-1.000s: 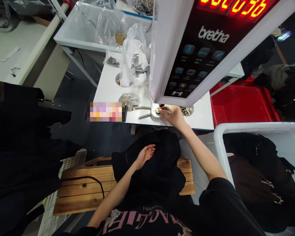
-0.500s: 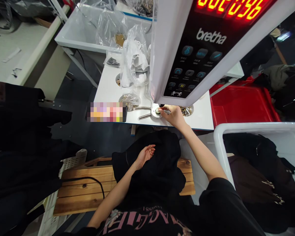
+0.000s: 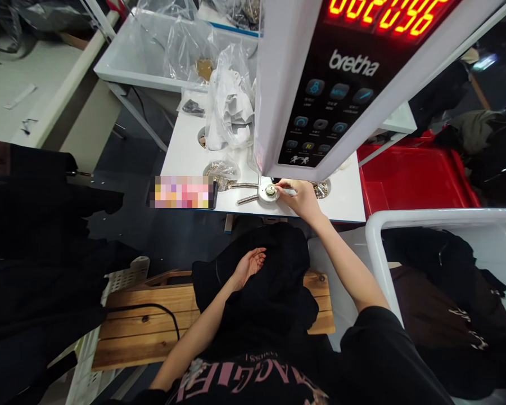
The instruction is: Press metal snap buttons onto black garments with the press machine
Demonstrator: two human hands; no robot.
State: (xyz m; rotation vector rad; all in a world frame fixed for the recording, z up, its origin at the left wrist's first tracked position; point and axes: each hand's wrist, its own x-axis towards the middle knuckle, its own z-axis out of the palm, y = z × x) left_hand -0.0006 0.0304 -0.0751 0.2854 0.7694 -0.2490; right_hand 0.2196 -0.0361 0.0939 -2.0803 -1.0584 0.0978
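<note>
My right hand [image 3: 298, 198] is at the right rim of a round white machine base [image 3: 265, 197]. Its thumb and index fingertips come together in a pinch beside the small metal die [image 3: 272, 190] in the base's middle. Whatever the pinch holds, if anything, is too small to make out. The white machine head [image 3: 274, 112] overhangs the base. My left hand [image 3: 248, 269] rests palm up on black cloth [image 3: 278, 253] over my lap, fingers loosely curled and holding nothing.
Metal parts fill a recess [image 3: 321, 189] right of the base; a plastic bag [image 3: 223, 171] of parts lies left. A phone [image 3: 215, 195] sits at the table's front edge. Nearby are a red bin [image 3: 421, 174], a white tub [image 3: 375, 230] of garments and a wooden bench [image 3: 147, 326].
My right fingertips have drawn slightly right, off the die, which now shows more fully. My left hand has stayed in place on the black cloth.
</note>
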